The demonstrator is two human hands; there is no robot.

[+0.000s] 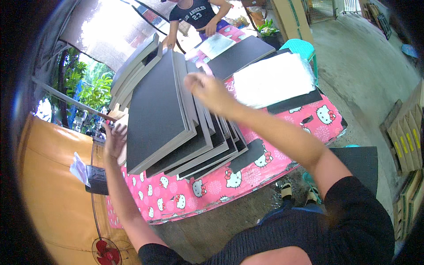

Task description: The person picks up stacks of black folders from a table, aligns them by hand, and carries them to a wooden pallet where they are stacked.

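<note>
A tall, uneven stack of black panels with grey edges stands on the table in front of me, its layers fanned out toward my side. Beside the stack's left edge is my left hand, fingers spread and holding nothing that I can see. My right hand is raised by the stack's right edge, blurred by motion; its fingers look bent, but whether they hold anything is unclear. To the right, a white sheet pile in clear plastic lies on a black panel.
A pink patterned cloth covers the table. Across it a co-worker has a hand near a pale sheet. More panels are piled at the far left. A turquoise stool stands right; a red fan is lower left.
</note>
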